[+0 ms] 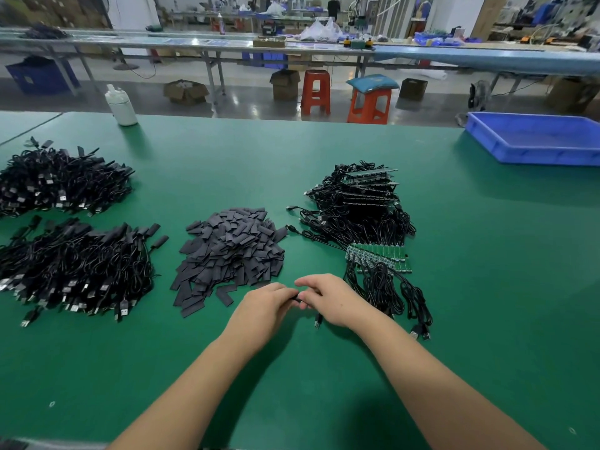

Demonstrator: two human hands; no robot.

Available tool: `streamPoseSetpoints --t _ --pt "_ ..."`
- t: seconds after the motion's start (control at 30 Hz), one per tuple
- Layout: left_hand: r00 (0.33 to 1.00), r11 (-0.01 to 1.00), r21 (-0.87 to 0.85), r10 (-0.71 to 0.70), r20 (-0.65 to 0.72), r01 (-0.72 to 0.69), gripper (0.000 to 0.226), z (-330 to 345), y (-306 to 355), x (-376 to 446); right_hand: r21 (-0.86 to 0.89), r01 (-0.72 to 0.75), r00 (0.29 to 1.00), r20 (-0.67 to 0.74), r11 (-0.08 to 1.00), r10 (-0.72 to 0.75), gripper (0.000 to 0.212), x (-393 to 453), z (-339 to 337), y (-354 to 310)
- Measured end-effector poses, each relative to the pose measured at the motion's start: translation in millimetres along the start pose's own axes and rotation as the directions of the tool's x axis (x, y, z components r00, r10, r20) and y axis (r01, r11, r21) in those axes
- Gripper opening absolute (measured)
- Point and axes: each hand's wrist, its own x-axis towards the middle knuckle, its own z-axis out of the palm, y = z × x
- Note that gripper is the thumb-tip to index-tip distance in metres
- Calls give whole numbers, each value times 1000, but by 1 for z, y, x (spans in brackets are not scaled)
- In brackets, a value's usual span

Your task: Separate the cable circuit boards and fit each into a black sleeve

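Small black piece, likely a black sleeve (294, 298), pinched between both hands low at the centre of the green desk (324, 368); too hidden to tell if a board is inside. Left hand (264, 306) grip: fingers curled round its left end. Right hand (328, 300) grip: fingers curled on the right end, a thin black USB cable (318, 321) poking out under the palm. Just behind the hands, a loose heap of flat black sleeves (230, 251). Right of them, a joined strip of green circuit boards (378, 256) with black cables attached, and further back a stacked bundle of more boards and cables (360, 203). Far left, two piles of finished black cables (65, 222). White plastic bottle (120, 105) at the desk's back edge, blue plastic tray (535, 138) at back right.
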Motion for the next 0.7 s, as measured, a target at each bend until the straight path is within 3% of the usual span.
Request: streamPoseSetpoints --t 0.07,0.13,0.33,0.7 --pt "999 1000 1 18 -31 -18 17 -2 1 0 -92 28 999 -15 995 -30 21 -2 -3 -2" --pt "997 1000 -1 15 -77 -15 18 -3 1 0 -188 35 999 -8 981 -37 25 -4 -7 -4" --pt "991 1000 -16 3 -136 -5 18 -2 1 -1 -97 -6 997 76 995 13 36 -7 -15 -4" --pt "997 999 30 29 -67 -27 20 4 1 -3 -188 3 999 47 982 7 35 -9 -8 -7"
